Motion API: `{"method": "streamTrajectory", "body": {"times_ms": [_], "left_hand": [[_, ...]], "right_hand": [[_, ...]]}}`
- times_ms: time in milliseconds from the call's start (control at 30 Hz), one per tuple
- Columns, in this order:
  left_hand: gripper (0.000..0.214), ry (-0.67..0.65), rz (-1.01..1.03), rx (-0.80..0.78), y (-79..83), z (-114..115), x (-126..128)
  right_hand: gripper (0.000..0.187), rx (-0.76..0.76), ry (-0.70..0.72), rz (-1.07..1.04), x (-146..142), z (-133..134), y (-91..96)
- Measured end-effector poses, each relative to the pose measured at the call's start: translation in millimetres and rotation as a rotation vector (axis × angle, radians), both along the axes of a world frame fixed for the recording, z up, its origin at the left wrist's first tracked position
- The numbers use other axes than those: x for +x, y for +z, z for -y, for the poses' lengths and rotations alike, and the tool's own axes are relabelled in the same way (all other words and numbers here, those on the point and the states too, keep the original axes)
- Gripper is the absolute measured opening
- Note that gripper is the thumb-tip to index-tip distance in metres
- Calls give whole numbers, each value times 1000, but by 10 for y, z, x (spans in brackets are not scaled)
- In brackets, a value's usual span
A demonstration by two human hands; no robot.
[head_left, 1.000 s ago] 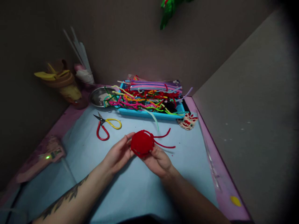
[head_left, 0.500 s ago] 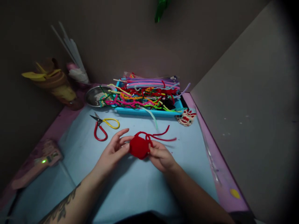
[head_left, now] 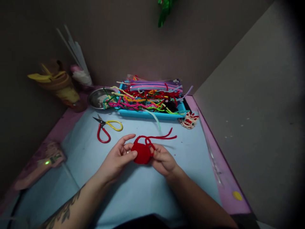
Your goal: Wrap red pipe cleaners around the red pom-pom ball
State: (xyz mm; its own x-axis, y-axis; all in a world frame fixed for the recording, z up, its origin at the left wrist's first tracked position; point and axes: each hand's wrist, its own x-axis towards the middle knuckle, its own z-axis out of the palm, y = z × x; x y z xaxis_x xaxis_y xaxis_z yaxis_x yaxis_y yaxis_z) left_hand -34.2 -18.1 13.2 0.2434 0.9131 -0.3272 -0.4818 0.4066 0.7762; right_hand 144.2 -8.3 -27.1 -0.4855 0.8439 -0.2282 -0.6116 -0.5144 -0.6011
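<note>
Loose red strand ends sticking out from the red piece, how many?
2. Both reach out to the right, beyond the right hand: the upper end bends upward, the lower end lies flatter. Others could be hidden behind the red piece.

Dim light is falling around the bright blue rectangular plastic tray (head_left: 152,114). Behind the tray, the dark grey matte wall (head_left: 133,41) is sinking toward black leftward; right of it, the paler grey smooth wall (head_left: 243,95) is fading into black vignetting. Before it, soft shadows are spreading over the pale blue flat sheet (head_left: 147,197). Left of it, the pink gun-shaped plastic tool (head_left: 30,178) is looking blurred, its small green light (head_left: 47,162) glowing.
</note>
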Motion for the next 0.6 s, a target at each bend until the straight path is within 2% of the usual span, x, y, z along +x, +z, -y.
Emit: {"method": "streamTrajectory", "body": {"times_ms": [200, 367, 500, 600], "left_hand": [[64, 7, 62, -30, 6, -5, 10], [63, 110, 149, -101, 14, -43, -1], [50, 226, 246, -178, -20, -71, 7], [38, 261, 272, -214, -55, -74, 44]], "right_hand": [[31, -1, 16, -32, -17, -2, -4], [41, 60, -6, -58, -67, -22, 35], [36, 56, -28, 5, -102, -10, -18], [28, 47, -73, 61, -126, -1, -52]]}}
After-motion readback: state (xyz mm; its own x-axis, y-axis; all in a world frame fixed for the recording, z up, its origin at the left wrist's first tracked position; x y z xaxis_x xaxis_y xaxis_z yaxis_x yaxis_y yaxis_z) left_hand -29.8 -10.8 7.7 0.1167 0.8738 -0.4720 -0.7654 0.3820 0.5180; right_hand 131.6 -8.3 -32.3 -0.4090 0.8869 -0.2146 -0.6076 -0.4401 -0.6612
